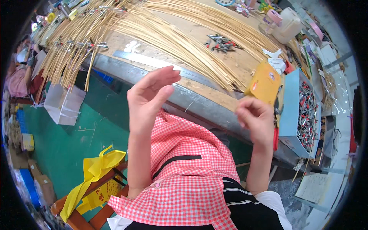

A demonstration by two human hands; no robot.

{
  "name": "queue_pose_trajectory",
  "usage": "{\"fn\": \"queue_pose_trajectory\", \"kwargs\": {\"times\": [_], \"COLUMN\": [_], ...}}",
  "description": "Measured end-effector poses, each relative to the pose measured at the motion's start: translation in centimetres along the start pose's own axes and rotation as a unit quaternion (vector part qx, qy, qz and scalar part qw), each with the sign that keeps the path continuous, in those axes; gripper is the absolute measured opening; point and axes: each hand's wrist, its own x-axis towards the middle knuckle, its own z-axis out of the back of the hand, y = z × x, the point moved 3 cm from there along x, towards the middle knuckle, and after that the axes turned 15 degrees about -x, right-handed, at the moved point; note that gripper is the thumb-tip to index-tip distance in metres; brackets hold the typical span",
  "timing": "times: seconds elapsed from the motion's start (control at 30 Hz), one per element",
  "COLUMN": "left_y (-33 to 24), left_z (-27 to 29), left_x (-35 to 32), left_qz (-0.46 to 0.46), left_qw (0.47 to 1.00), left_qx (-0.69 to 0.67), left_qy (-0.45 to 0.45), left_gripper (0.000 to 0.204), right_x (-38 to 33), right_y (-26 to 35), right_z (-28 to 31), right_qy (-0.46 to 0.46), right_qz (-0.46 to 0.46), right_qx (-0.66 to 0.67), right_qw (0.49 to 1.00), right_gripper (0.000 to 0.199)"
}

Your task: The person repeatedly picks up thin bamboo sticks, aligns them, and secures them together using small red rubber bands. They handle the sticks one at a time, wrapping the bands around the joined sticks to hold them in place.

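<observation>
Plainly, two hands are hovering around the front edge of one counter (pixel 207 105). The left hand (pixel 147 96) is showing a half-open, empty grip, thumb standing apart from its fingers. The right hand (pixel 256 115) is curling its grip nearly closed; whether it is pinching anything, I cannot tell. Sticks, too many for counting, are lying in three batches. The middle sticks (pixel 188 48) are stretching beyond the hands, their long axis running from upper left to lower right, near ends pointing toward the right hand. The rear sticks (pixel 222 27) are slanting likewise; the left sticks (pixel 73 57) are overhanging the edge toward lower left. One ruler (pixel 153 60) is lying along that edge. One yellow box (pixel 264 82) is standing just beyond the right hand, one blue box (pixel 290 111) is sitting farther right, and one pile of clips (pixel 224 43) is resting between the middle and rear sticks.
</observation>
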Motion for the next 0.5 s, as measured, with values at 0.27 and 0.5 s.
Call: {"fn": "queue_pose_trajectory", "kwargs": {"times": [0.27, 0.5], "left_y": [2.0, 2.1], "left_z": [3.5, 3.7], "left_x": [0.0, 0.3], "left_qz": [0.007, 0.041], "left_qw": [0.983, 0.984], "left_qx": [-0.173, -0.15], "left_qy": [-0.066, -0.085], "left_gripper": [0.014, 0.018], "right_x": [-1.2, -1.5], "right_y": [-2.0, -0.1], "right_z": [-5.2, -4.3], "right_qy": [0.057, -0.131], "right_qz": [-0.01, 0.218], "right_qx": [0.01, -0.225], "right_qw": [0.998, 0.941], "right_gripper": [0.003, 0.015]}}
